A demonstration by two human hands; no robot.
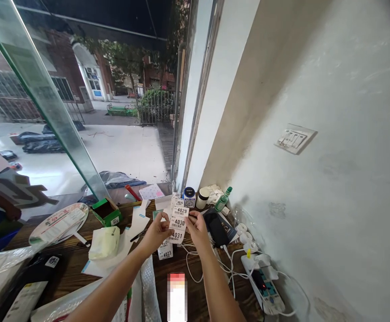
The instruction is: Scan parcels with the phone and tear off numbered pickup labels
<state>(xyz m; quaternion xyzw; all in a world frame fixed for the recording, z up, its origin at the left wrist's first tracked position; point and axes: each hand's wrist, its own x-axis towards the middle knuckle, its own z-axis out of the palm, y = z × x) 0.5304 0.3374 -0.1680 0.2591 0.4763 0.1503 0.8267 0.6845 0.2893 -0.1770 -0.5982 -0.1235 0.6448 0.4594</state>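
Observation:
A strip of white number labels [179, 222], printed 4029, 4030 and 4031, is stretched between my two hands above the wooden table. My left hand [159, 230] pinches its left edge near the lower end. On the right edge, higher up, the fingers of my right hand [196, 224] are closed on it. Behind and below hang or lie more labels; one label [165, 252] reads 4023, and another farther back reads 4036. Whether these join the held strip I cannot tell. A blue-lidded jar [190, 197] with a square code stands just beyond.
Right of my hands lie a black phone [216, 229], white cables and a power strip [262, 285]. A green bottle [223, 199] stands by the wall. Leftward are a green box [106, 212], a tissue pack [104, 243], a hand fan [58, 225] and parcels. Another person's arm [0, 206] shows far left.

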